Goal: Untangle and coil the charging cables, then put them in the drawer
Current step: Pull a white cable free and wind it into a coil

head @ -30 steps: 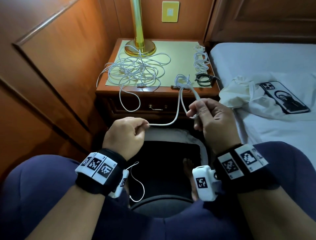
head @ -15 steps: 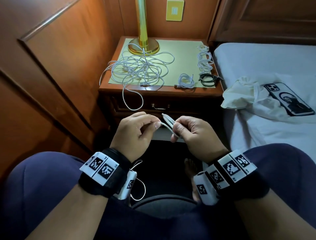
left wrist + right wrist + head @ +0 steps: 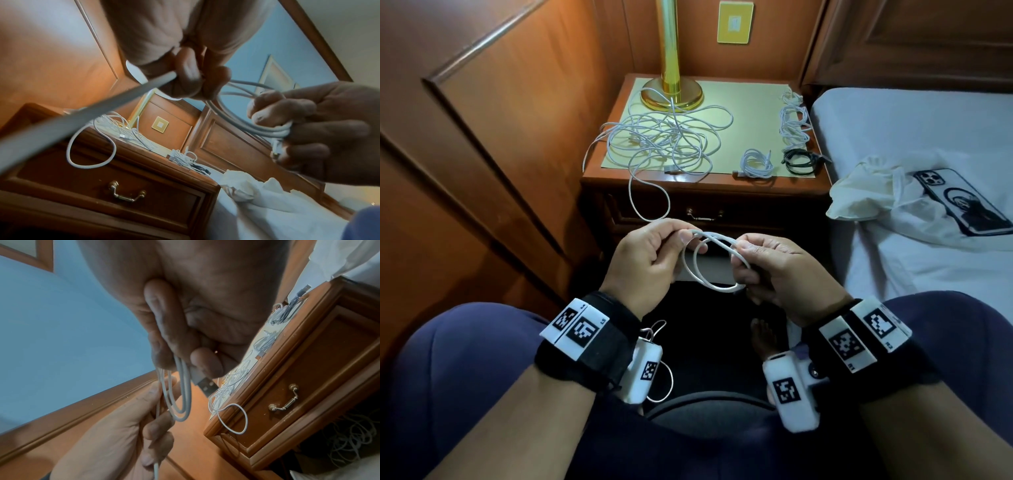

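Between the knees, both hands' fingers (image 3: 685, 236) pinch a looped white cable (image 3: 705, 263); no legible writing.

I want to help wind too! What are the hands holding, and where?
One white cable: right hand grips its coiled loops near the USB plug; left hand pinches the free length.

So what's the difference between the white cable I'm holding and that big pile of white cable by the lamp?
The cable in your hands is gathered into a couple of neat loops, held by left hand and right hand; the pile sprawls loose and tangled on the nightstand. Yours hangs in the air; the pile drops one loop over the front edge. Both are thin and white.
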Demonstrator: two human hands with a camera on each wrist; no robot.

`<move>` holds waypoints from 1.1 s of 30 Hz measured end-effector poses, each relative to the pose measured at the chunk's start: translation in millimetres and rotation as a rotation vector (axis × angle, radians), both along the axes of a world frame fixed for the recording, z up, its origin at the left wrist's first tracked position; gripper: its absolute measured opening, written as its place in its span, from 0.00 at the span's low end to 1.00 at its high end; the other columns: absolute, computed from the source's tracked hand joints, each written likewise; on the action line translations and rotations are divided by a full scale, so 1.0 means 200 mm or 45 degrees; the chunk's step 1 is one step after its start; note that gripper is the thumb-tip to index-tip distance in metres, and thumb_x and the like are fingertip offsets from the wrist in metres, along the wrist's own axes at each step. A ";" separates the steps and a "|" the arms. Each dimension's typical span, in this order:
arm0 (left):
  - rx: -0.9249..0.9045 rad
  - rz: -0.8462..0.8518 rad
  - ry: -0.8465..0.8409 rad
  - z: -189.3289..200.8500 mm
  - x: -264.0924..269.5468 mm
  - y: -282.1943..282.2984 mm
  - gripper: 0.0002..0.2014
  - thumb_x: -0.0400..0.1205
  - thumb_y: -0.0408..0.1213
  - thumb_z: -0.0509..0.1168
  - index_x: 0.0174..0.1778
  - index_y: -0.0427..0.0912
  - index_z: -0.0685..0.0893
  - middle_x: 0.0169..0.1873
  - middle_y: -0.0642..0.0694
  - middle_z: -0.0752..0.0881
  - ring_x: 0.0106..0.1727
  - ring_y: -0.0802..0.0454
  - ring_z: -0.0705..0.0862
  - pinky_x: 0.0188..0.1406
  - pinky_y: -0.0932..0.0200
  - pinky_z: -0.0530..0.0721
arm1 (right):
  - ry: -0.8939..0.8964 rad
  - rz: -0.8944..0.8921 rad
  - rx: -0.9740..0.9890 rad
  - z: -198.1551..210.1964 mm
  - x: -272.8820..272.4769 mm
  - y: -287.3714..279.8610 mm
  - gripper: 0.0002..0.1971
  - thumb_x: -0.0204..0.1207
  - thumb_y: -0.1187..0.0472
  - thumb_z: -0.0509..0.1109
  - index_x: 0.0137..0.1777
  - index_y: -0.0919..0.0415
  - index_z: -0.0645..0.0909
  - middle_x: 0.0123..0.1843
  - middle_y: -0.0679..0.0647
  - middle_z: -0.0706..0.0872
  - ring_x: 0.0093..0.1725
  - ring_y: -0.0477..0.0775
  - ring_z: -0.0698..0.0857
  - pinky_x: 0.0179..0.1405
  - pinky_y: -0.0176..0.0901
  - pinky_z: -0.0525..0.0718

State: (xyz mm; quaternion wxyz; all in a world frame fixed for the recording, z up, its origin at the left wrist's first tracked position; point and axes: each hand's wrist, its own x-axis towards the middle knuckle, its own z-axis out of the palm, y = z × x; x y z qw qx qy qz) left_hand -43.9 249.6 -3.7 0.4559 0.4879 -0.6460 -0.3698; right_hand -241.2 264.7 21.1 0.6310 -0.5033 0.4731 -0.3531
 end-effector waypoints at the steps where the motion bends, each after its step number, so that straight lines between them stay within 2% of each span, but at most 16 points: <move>1: 0.056 -0.030 0.047 0.01 -0.01 0.01 0.10 0.90 0.32 0.61 0.52 0.41 0.89 0.40 0.49 0.93 0.25 0.55 0.79 0.25 0.63 0.76 | -0.009 -0.008 -0.004 0.00 0.00 0.00 0.18 0.89 0.61 0.56 0.35 0.59 0.74 0.25 0.51 0.68 0.18 0.44 0.62 0.22 0.41 0.61; 3: 0.110 -0.077 0.090 0.01 -0.02 0.02 0.11 0.90 0.32 0.60 0.53 0.40 0.89 0.34 0.50 0.90 0.23 0.58 0.76 0.24 0.68 0.74 | -0.018 -0.030 0.004 0.00 0.00 0.00 0.17 0.90 0.61 0.56 0.36 0.59 0.73 0.26 0.51 0.68 0.17 0.43 0.62 0.22 0.42 0.60; 5: 0.076 -0.087 0.019 0.00 -0.02 0.02 0.11 0.90 0.33 0.61 0.53 0.42 0.89 0.30 0.52 0.85 0.24 0.62 0.74 0.26 0.71 0.72 | -0.018 -0.042 0.013 -0.01 0.00 0.00 0.17 0.90 0.60 0.56 0.38 0.60 0.72 0.25 0.51 0.68 0.17 0.42 0.62 0.22 0.42 0.60; 10: 0.018 -0.062 -0.132 -0.01 -0.02 0.01 0.10 0.89 0.36 0.62 0.51 0.46 0.89 0.33 0.49 0.88 0.27 0.57 0.78 0.30 0.63 0.78 | 0.031 -0.060 0.044 -0.02 0.02 0.00 0.17 0.90 0.60 0.55 0.38 0.59 0.73 0.25 0.49 0.69 0.16 0.43 0.61 0.20 0.40 0.62; 12: -0.021 -0.058 -0.190 -0.01 -0.02 0.02 0.10 0.89 0.36 0.62 0.50 0.46 0.89 0.35 0.50 0.89 0.29 0.51 0.82 0.32 0.56 0.82 | 0.054 -0.059 0.048 -0.02 0.02 0.00 0.17 0.90 0.60 0.55 0.38 0.59 0.74 0.24 0.49 0.69 0.16 0.43 0.61 0.19 0.38 0.62; 14: -0.046 -0.039 -0.229 -0.01 -0.01 0.02 0.10 0.89 0.35 0.62 0.49 0.46 0.89 0.36 0.54 0.90 0.33 0.51 0.85 0.36 0.54 0.84 | 0.066 -0.047 0.058 -0.02 0.02 0.00 0.17 0.90 0.60 0.55 0.38 0.59 0.74 0.25 0.49 0.69 0.16 0.43 0.61 0.19 0.38 0.62; 16: -0.046 0.010 -0.208 -0.02 -0.01 0.01 0.10 0.89 0.34 0.62 0.49 0.46 0.89 0.36 0.55 0.91 0.33 0.59 0.87 0.34 0.63 0.83 | 0.077 -0.038 0.065 -0.02 0.02 0.00 0.17 0.90 0.60 0.55 0.39 0.59 0.74 0.25 0.49 0.69 0.16 0.43 0.61 0.19 0.38 0.62; 18: -0.036 0.074 -0.175 -0.02 -0.01 0.00 0.10 0.88 0.32 0.63 0.50 0.44 0.90 0.33 0.58 0.89 0.30 0.68 0.84 0.32 0.75 0.77 | 0.083 -0.035 0.057 -0.02 0.02 0.00 0.16 0.90 0.61 0.54 0.39 0.58 0.73 0.24 0.48 0.69 0.16 0.43 0.61 0.19 0.38 0.61; 20: -0.042 0.110 -0.176 -0.03 0.00 0.00 0.10 0.88 0.31 0.62 0.49 0.44 0.90 0.32 0.60 0.88 0.27 0.70 0.82 0.31 0.77 0.75 | 0.091 -0.027 0.048 -0.02 0.02 0.00 0.17 0.90 0.61 0.54 0.39 0.58 0.73 0.25 0.48 0.70 0.15 0.43 0.60 0.19 0.39 0.61; 25: -0.051 0.197 -0.176 -0.04 0.01 -0.01 0.11 0.89 0.33 0.61 0.48 0.45 0.88 0.41 0.54 0.92 0.26 0.70 0.82 0.33 0.72 0.76 | 0.066 -0.025 0.048 -0.01 0.01 0.00 0.17 0.90 0.61 0.54 0.38 0.59 0.73 0.26 0.51 0.71 0.14 0.42 0.61 0.20 0.41 0.61; 27: -0.042 0.245 -0.159 -0.04 0.02 -0.02 0.11 0.89 0.34 0.61 0.47 0.44 0.87 0.41 0.54 0.93 0.24 0.68 0.81 0.30 0.71 0.76 | 0.049 -0.038 0.053 -0.01 0.00 0.00 0.16 0.90 0.61 0.55 0.39 0.61 0.74 0.26 0.52 0.72 0.14 0.42 0.62 0.18 0.39 0.62; 30: 0.040 0.291 -0.098 -0.03 0.03 -0.02 0.12 0.90 0.36 0.60 0.45 0.46 0.87 0.40 0.55 0.93 0.18 0.60 0.78 0.20 0.64 0.76 | 0.046 -0.038 0.056 -0.02 0.00 0.00 0.15 0.89 0.61 0.55 0.41 0.61 0.75 0.25 0.51 0.73 0.15 0.43 0.62 0.19 0.39 0.63; 33: 0.079 0.222 -0.078 -0.03 0.01 0.00 0.11 0.90 0.35 0.60 0.45 0.47 0.87 0.42 0.53 0.92 0.19 0.57 0.80 0.20 0.63 0.77 | 0.027 -0.052 0.067 -0.04 0.00 0.00 0.15 0.88 0.60 0.57 0.40 0.59 0.76 0.25 0.50 0.72 0.18 0.44 0.63 0.20 0.40 0.62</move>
